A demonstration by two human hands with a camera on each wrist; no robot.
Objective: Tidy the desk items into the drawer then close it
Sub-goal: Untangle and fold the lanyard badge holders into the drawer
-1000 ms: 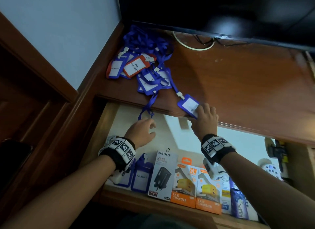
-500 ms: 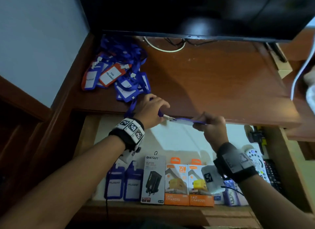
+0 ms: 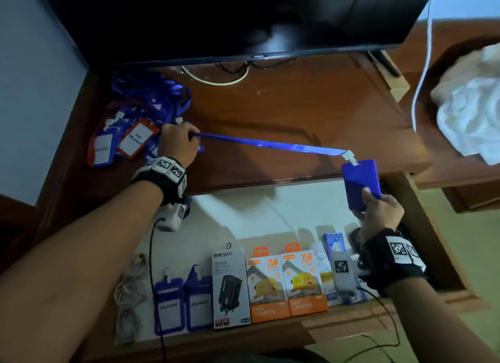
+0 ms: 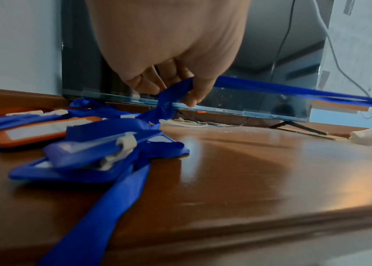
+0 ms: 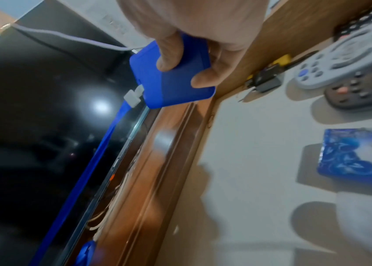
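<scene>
one blue badge holder point(image 3: 361, 185) hangs over the open drawer's point(image 3: 427, 243) right side, pinched by the right hand point(image 3: 378, 212). its lanyard point(image 3: 270, 142) runs taut to the left hand point(image 3: 177, 143), which pinches it beside the badge pile point(image 3: 127, 135) at the desk's point(image 3: 297, 114) left edge. the drawer's front edge holds two badge holders point(image 3: 181, 300) and three charger boxes point(image 3: 270, 287).

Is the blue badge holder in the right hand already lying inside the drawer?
No, the right hand holds the blue badge holder up in the air, its lanyard stretched across to the left hand.
</scene>
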